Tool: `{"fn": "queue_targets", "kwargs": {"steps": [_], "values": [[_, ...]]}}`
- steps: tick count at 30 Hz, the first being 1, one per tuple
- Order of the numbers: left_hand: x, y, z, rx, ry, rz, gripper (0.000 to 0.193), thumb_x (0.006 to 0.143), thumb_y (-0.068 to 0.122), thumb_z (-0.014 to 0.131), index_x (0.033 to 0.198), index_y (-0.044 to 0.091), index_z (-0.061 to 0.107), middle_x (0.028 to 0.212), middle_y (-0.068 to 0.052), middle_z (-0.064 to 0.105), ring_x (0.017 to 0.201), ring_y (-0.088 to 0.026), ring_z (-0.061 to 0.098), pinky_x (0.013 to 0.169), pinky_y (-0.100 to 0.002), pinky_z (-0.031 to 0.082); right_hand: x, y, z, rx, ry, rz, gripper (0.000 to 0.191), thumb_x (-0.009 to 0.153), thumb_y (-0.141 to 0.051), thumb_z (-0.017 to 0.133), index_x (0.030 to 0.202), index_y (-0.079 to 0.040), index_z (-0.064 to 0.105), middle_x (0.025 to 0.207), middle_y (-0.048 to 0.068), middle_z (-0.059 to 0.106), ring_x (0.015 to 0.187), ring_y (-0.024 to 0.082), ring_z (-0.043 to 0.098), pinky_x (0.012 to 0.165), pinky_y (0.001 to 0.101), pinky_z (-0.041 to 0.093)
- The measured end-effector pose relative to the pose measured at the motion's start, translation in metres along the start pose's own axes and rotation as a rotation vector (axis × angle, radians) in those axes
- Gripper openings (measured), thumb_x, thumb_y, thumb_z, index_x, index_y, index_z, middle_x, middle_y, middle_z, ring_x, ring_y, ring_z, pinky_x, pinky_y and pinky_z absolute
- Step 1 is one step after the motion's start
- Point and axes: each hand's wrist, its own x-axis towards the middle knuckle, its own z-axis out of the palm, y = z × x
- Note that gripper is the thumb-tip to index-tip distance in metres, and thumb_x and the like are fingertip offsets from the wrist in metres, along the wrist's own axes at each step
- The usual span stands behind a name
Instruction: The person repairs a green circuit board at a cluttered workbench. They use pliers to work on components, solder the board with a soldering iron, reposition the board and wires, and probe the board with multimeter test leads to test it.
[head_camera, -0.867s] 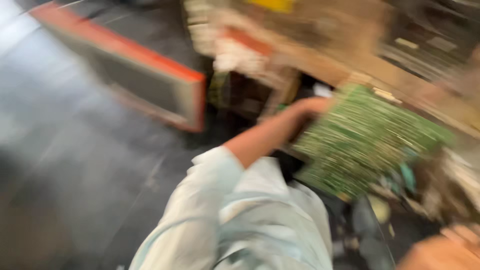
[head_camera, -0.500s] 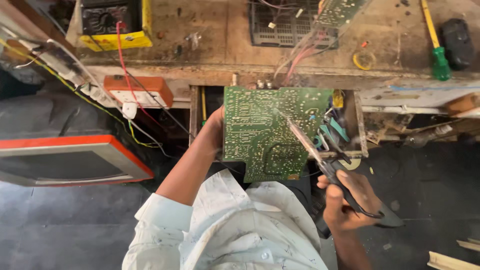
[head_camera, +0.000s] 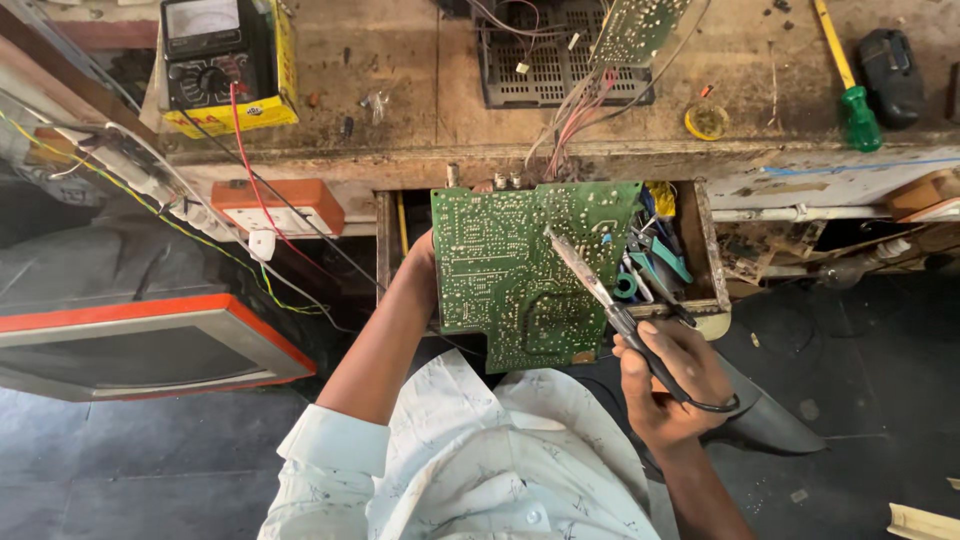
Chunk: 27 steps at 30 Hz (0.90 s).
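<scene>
A green circuit board (head_camera: 525, 270) is held upright in front of my chest, solder side facing me. My left hand (head_camera: 420, 262) grips its left edge, the fingers mostly hidden behind the board. My right hand (head_camera: 668, 380) is closed around the dark handle of a soldering iron (head_camera: 600, 292). The iron's metal tip rests against the board's right half. Coloured wires (head_camera: 570, 125) run from the board's top edge up to the workbench.
An open drawer (head_camera: 700, 255) behind the board holds pliers and small tools. On the wooden bench (head_camera: 420, 90) sit a yellow multimeter (head_camera: 222, 62), a black grille, a second circuit board and a green-handled screwdriver (head_camera: 848, 85). An orange-framed television set (head_camera: 150, 345) lies left.
The view has steadied from a blurred sweep to a downward look at the bench. The board stays in my left hand, and the iron's tip has come against its right half.
</scene>
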Motion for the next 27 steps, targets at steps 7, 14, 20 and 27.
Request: {"fn": "queue_targets", "kwargs": {"steps": [7, 14, 20, 27], "values": [[0.007, 0.002, 0.0, -0.258, -0.007, -0.164, 0.043, 0.107, 0.036, 0.056, 0.129, 0.0, 0.066, 0.111, -0.013, 0.076, 0.091, -0.018, 0.076, 0.077, -0.033, 0.064, 0.002, 0.001, 0.003, -0.018, -0.016, 0.002, 0.027, 0.1, -0.005, 0.068, 0.126, -0.002, 0.063, 0.107, 0.018, 0.069, 0.085, 0.021, 0.075, 0.073, 0.0292, 0.062], [0.002, 0.006, 0.012, -0.092, 0.077, -0.121, 0.048, 0.106, 0.043, 0.056, 0.13, 0.003, 0.068, 0.106, -0.011, 0.077, 0.083, -0.015, 0.076, 0.067, -0.031, 0.063, -0.001, -0.003, 0.004, -0.061, -0.023, -0.007, 0.029, 0.1, -0.004, 0.067, 0.128, -0.002, 0.062, 0.119, 0.019, 0.062, 0.089, 0.021, 0.075, 0.074, 0.0285, 0.062], [0.001, 0.009, 0.014, -0.106, 0.127, -0.156, 0.051, 0.104, 0.045, 0.055, 0.126, 0.001, 0.069, 0.103, -0.012, 0.078, 0.082, -0.015, 0.076, 0.065, -0.03, 0.064, 0.001, -0.007, 0.006, -0.063, -0.032, -0.005, 0.028, 0.099, -0.002, 0.066, 0.127, -0.001, 0.062, 0.119, 0.018, 0.062, 0.088, 0.02, 0.074, 0.072, 0.0283, 0.061], [0.014, 0.001, 0.001, -0.225, 0.031, -0.185, 0.052, 0.106, 0.048, 0.056, 0.122, 0.0, 0.07, 0.101, -0.011, 0.077, 0.082, -0.015, 0.076, 0.068, -0.03, 0.063, 0.005, -0.013, 0.008, -0.069, -0.046, -0.032, 0.029, 0.1, 0.0, 0.065, 0.128, -0.002, 0.06, 0.12, 0.018, 0.061, 0.091, 0.021, 0.073, 0.075, 0.0294, 0.061]]}}
